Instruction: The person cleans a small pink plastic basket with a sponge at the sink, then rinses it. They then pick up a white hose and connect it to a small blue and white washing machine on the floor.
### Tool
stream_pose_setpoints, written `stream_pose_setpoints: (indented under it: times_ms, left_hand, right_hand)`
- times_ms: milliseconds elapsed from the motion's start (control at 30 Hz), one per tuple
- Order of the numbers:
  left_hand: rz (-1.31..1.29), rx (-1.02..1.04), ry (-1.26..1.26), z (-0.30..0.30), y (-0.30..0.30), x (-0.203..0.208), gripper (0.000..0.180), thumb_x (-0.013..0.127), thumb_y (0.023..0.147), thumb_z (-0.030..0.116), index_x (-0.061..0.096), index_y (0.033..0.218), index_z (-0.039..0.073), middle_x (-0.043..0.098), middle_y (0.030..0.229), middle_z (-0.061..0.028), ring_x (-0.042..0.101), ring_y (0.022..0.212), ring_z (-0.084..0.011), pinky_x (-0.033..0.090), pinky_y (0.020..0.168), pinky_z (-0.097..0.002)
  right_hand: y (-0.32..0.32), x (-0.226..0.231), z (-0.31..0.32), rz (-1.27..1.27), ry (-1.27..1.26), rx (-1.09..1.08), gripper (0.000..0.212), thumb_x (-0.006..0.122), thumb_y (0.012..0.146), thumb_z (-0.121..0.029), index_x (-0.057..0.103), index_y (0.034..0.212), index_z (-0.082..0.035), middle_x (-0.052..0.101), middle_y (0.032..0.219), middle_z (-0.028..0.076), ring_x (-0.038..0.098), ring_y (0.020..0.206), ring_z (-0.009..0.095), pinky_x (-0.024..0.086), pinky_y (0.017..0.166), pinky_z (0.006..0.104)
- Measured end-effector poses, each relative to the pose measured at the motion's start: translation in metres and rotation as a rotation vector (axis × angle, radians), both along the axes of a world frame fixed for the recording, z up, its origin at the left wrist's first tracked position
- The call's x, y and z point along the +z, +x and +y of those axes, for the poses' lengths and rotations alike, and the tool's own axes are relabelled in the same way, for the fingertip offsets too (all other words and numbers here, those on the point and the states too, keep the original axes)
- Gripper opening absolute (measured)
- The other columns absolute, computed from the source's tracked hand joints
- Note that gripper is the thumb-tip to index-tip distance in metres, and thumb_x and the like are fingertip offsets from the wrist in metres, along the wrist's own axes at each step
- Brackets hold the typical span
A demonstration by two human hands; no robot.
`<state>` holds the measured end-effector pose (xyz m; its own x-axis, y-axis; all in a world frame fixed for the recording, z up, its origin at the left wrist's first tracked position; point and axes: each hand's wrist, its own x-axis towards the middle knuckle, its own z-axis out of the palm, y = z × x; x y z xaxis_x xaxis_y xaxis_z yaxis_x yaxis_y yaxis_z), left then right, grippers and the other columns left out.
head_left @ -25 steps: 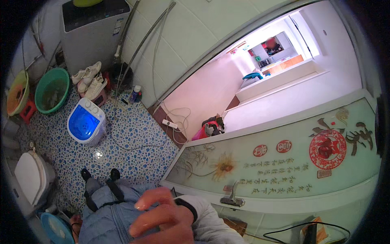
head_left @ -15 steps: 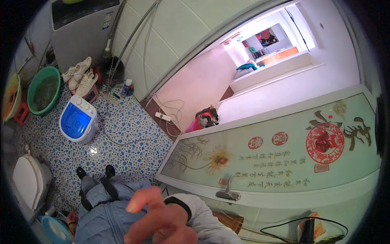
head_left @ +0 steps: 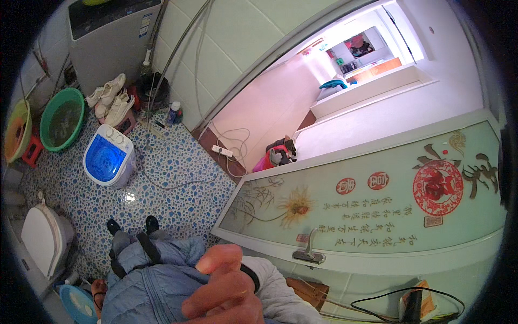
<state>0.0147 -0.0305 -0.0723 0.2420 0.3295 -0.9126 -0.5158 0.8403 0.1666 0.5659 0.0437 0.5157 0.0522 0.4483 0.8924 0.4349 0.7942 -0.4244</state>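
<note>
change: view has tilted since the earlier frames; blue mini washer [head_left: 109, 156] and green basin [head_left: 62, 117] sit lower and more to the right in the picture, hand [head_left: 229, 291] keeps its place at the lower edge
hands: one hand only, raised close to the camera at bottom centre, fingers curled loosely, thumb up, nothing visible in its grip; cannot tell if it is left or right; other hand not in view
nearest thing: blue padded jacket [head_left: 156, 281] on the person's own body, just beside and under the hand; grey sleeve cuff [head_left: 270, 286] with a dark band at the wrist
step: judged as between actions, hand lifted in front of the chest, no object engaged
next move: would call for lowering the hand and reaching; door handle [head_left: 308, 254] lies near, to the right
door: frosted glass door [head_left: 377, 205] with flower and red seal prints, standing open by the doorway
floor: blue pebble-pattern floor [head_left: 172, 183], white cable running across it to a power strip [head_left: 222, 151]
room: bathroom; toilet [head_left: 43, 240] at left, tall washing machine [head_left: 110, 40] at the back, white shoes [head_left: 110, 102] on a small stool, orange basin [head_left: 16, 132], bright pink-lit hallway [head_left: 270, 108] beyond
</note>
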Motion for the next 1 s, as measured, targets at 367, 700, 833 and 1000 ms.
stream_pose_setpoints:
  times_ms: [367,700,833,1000]
  left_hand:
    - [-0.174,-0.058,-0.056,0.002,-0.007,0.006,0.023,0.056,0.092,0.024,0.061,0.082,0.003,0.047,0.054,-0.0027,0.029,0.037,-0.0128,0.026,0.036,-0.0294]
    - [-0.553,0.032,0.278,-0.010,0.001,0.019,0.019,0.061,0.091,0.015,0.063,0.105,0.003,0.053,0.064,-0.0026,0.038,0.039,-0.0144,0.032,0.037,-0.0287]
    - [-0.137,-0.071,0.255,-0.028,-0.002,0.047,0.020,0.061,0.092,0.017,0.063,0.107,0.003,0.054,0.065,-0.0024,0.041,0.044,-0.0139,0.035,0.041,-0.0284]
    - [0.245,-0.376,0.375,-0.022,0.007,0.082,0.022,0.060,0.093,0.021,0.062,0.105,0.002,0.054,0.066,-0.0019,0.046,0.051,-0.0128,0.038,0.047,-0.0280]
  right_hand:
    - [-0.011,0.002,-0.011,0.029,-0.115,-0.031,0.058,0.040,0.099,-0.016,0.023,0.144,-0.047,0.068,0.098,0.005,0.053,0.072,0.018,0.030,0.090,0.0500]
    - [0.029,-0.021,-0.009,0.202,-0.413,0.189,0.011,0.053,0.088,-0.009,0.056,0.098,-0.004,0.052,0.108,0.013,0.051,0.101,0.025,0.042,0.086,0.0378]
    - [0.042,-0.049,0.008,0.999,-0.676,0.361,0.019,0.055,0.086,-0.002,0.052,0.104,-0.006,0.051,0.113,0.009,0.051,0.104,0.020,0.041,0.092,0.0371]
    - [0.052,-0.060,0.000,1.330,-0.838,0.561,0.018,0.058,0.091,-0.009,0.054,0.109,-0.007,0.050,0.116,0.004,0.050,0.106,0.015,0.040,0.097,0.0375]
